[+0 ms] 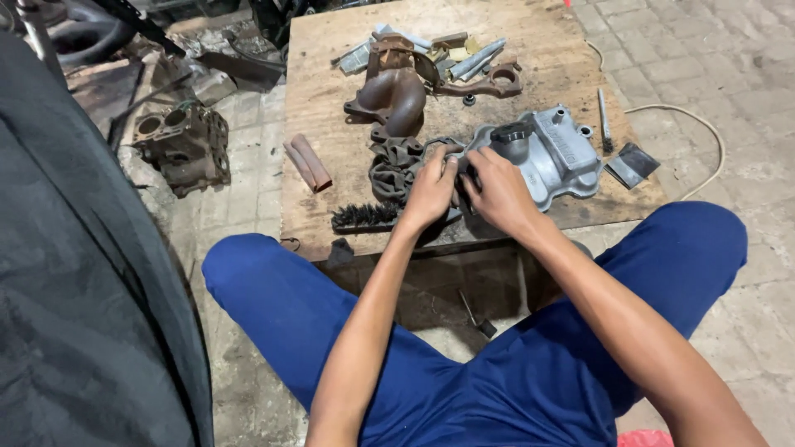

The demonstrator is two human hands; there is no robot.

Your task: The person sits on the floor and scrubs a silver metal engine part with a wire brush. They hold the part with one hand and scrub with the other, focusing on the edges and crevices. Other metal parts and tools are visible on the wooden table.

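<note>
Both arms reach forward, left hand (431,192) and right hand (499,192) side by side, fingers curled.

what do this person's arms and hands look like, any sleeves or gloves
Both arms are bare from the hands up to where they leave the picture: no sleeves show. The left hand and right hand wear no gloves, and no watch, band or ring can be seen. The forearms are slim. The only clothing in view is blue trousers on the legs below the arms.
</note>
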